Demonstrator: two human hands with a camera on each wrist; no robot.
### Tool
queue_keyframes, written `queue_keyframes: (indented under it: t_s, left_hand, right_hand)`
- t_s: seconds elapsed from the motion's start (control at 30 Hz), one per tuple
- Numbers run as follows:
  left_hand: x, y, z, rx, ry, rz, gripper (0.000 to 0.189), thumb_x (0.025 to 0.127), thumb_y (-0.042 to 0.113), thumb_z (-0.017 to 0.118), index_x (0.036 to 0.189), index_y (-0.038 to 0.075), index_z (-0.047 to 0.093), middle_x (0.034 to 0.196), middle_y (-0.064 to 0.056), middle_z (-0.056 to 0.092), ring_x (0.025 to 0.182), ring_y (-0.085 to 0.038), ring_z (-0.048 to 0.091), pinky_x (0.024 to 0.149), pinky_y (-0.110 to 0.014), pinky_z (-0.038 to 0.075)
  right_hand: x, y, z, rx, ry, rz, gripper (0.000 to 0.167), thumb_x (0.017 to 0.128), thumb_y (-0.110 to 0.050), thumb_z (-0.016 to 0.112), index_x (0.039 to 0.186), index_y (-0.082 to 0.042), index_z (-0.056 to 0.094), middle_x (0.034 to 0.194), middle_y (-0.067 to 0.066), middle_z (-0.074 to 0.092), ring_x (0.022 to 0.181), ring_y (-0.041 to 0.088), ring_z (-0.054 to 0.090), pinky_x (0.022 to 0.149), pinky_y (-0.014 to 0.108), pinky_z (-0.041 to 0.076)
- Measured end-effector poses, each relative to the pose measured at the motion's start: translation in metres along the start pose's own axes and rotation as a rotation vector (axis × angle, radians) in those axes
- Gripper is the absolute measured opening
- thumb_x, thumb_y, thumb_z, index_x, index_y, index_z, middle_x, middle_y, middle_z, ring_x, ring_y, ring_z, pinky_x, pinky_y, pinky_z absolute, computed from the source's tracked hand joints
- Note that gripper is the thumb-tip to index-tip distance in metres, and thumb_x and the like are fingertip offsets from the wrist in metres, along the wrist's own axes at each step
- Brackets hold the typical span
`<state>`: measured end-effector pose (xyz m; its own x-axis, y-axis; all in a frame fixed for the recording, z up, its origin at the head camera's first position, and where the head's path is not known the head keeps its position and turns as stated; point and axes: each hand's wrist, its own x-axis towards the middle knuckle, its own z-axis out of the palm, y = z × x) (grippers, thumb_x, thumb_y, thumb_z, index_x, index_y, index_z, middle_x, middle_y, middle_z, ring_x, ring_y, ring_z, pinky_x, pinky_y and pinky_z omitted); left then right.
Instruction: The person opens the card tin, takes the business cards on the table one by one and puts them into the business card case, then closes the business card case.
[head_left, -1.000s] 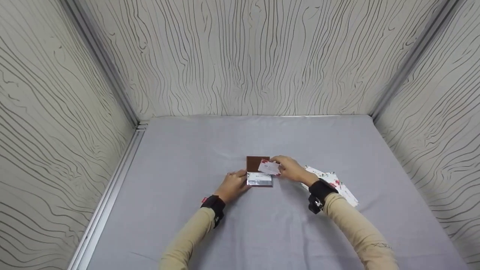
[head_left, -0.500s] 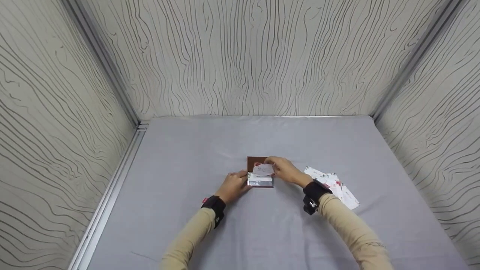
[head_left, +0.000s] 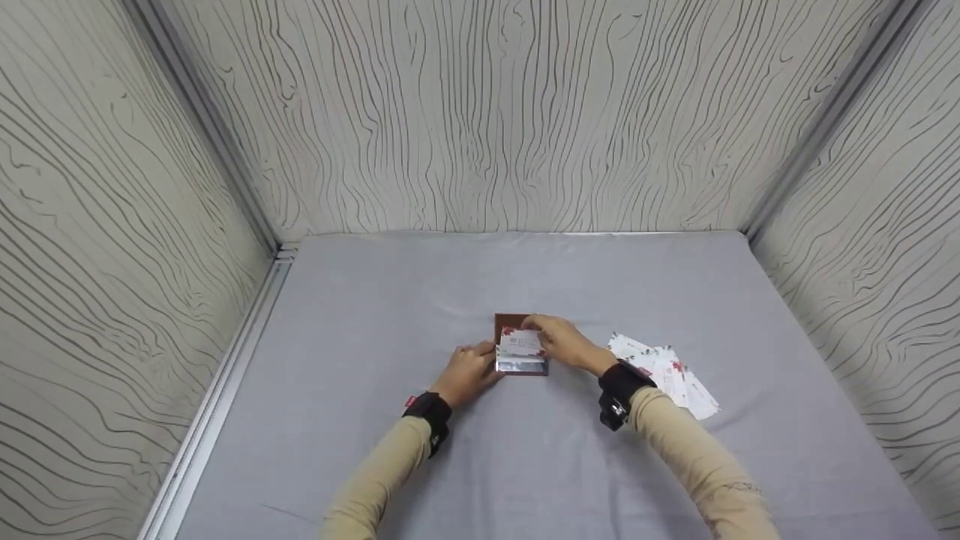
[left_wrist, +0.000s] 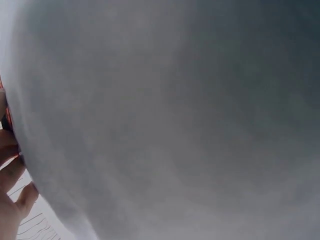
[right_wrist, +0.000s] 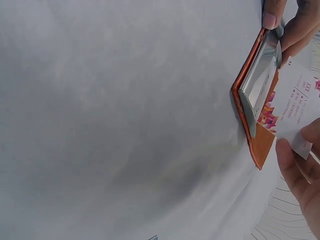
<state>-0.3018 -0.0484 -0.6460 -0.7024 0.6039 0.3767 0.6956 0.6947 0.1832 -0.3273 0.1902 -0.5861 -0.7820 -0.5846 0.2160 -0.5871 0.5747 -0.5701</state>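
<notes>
A brown business card holder [head_left: 508,320] lies unfolded on the grey cloth, its shiny pocket [head_left: 521,366] on the side nearer me. My left hand [head_left: 463,373] grips the holder's left edge, the thumb on the front side in the right wrist view. Between thumb and fingers of my right hand [head_left: 568,345] is a white business card [right_wrist: 297,100] with red and pink printing. Its lower edge sits at the pocket's mouth, overlapping the pocket in the head view. Only part of my left hand [left_wrist: 11,185] shows at the left wrist view's border.
Several white cards with red floral printing [head_left: 664,367] lie fanned out to the right of the holder, beside my right forearm. Grey cloth [head_left: 390,300] covers the table. Patterned panels [head_left: 480,112] stand behind and on both sides, with a metal rail [head_left: 217,397] along the left edge.
My right hand has moved left with the card, which has turned level and come down to the pocket's mouth. The left hand stays on the holder.
</notes>
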Motion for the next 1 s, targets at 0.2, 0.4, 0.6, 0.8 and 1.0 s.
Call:
queue_keyframes:
  t_s: [0.2, 0.4, 0.6, 0.8, 1.0]
  left_hand:
    - [0.000, 0.001, -0.001, 0.007, 0.000, 0.003, 0.033, 0.092, 0.029, 0.071, 0.114, 0.004, 0.071, 0.113, -0.008, 0.066, 0.101, -0.024, 0.066, 0.082, -0.044, 0.051]
    - [0.000, 0.001, 0.000, 0.002, 0.018, 0.012, 0.031, 0.091, 0.027, 0.072, 0.112, 0.004, 0.071, 0.111, -0.008, 0.066, 0.099, -0.024, 0.066, 0.082, -0.044, 0.051]
    - [0.000, 0.000, 0.001, -0.010, 0.014, 0.012, 0.032, 0.093, 0.027, 0.071, 0.115, 0.004, 0.070, 0.113, -0.008, 0.065, 0.099, -0.024, 0.066, 0.083, -0.043, 0.051]
    - [0.000, 0.000, 0.000, -0.019, 0.005, 0.013, 0.034, 0.091, 0.026, 0.072, 0.115, 0.002, 0.069, 0.115, -0.010, 0.065, 0.100, -0.026, 0.066, 0.083, -0.043, 0.051]
    - [0.000, -0.001, 0.000, -0.023, 0.010, 0.019, 0.031, 0.091, 0.025, 0.072, 0.111, 0.002, 0.071, 0.113, -0.010, 0.065, 0.099, -0.026, 0.066, 0.082, -0.043, 0.050]
  right_hand:
    - [0.001, 0.000, 0.004, -0.009, -0.008, -0.011, 0.038, 0.082, 0.018, 0.053, 0.117, 0.004, 0.061, 0.115, 0.019, 0.065, 0.110, 0.037, 0.061, 0.097, 0.049, 0.046]
    - [0.001, 0.002, 0.008, -0.022, -0.021, -0.001, 0.037, 0.083, 0.018, 0.053, 0.117, 0.005, 0.061, 0.114, 0.020, 0.065, 0.110, 0.038, 0.061, 0.096, 0.050, 0.046]
    - [0.000, 0.002, 0.011, -0.066, -0.023, 0.008, 0.035, 0.084, 0.014, 0.056, 0.117, 0.004, 0.062, 0.113, 0.019, 0.066, 0.108, 0.036, 0.061, 0.095, 0.050, 0.046]
    - [-0.002, 0.002, 0.014, -0.064, -0.032, 0.045, 0.034, 0.085, 0.008, 0.060, 0.118, 0.002, 0.062, 0.115, 0.019, 0.065, 0.108, 0.036, 0.060, 0.095, 0.052, 0.045]
    - [-0.004, 0.003, 0.016, -0.055, -0.062, 0.071, 0.035, 0.087, -0.001, 0.067, 0.122, 0.001, 0.060, 0.118, 0.019, 0.063, 0.110, 0.037, 0.058, 0.098, 0.052, 0.043]
